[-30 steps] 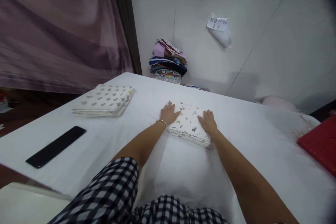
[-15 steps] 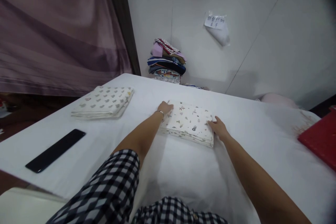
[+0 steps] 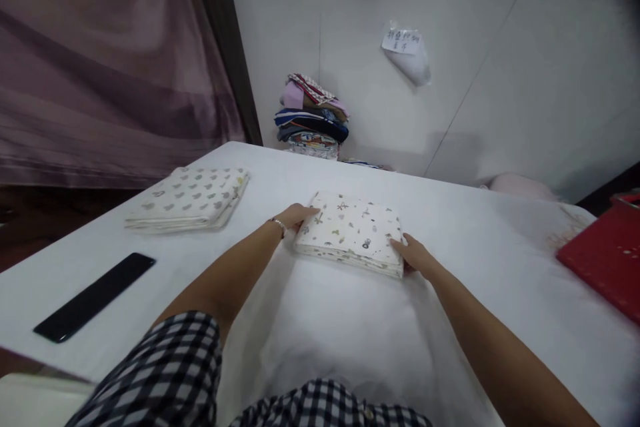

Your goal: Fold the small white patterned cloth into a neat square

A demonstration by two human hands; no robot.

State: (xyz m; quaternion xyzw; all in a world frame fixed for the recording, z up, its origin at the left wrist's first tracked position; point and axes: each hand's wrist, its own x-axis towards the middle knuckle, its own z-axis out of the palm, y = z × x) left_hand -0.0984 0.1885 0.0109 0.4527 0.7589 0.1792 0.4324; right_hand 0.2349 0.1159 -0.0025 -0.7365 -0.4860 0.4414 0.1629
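A folded white cloth (image 3: 353,227) with small printed figures lies in front of me on the white-covered table (image 3: 345,333). My left hand (image 3: 296,215) grips its left edge, thumb on top and the other fingers out of sight beneath. On the opposite edge, near the front right corner, my right hand (image 3: 414,253) holds it the same way, with the thumb over the top layer. Farther left rests a second folded cloth (image 3: 193,197) with rows of grey motifs, touched by neither hand.
A long black flat object (image 3: 95,297) lies at the left of the table. Red material (image 3: 603,257) sits at the right edge. Beyond the far edge, a pile of folded fabrics (image 3: 313,117) stands against the wall, and a purple curtain (image 3: 115,67) hangs on the left.
Both hands were flat on top of the cloth; they moved outward to its two side edges and closed on them. The whole scene has shifted slightly left in view.
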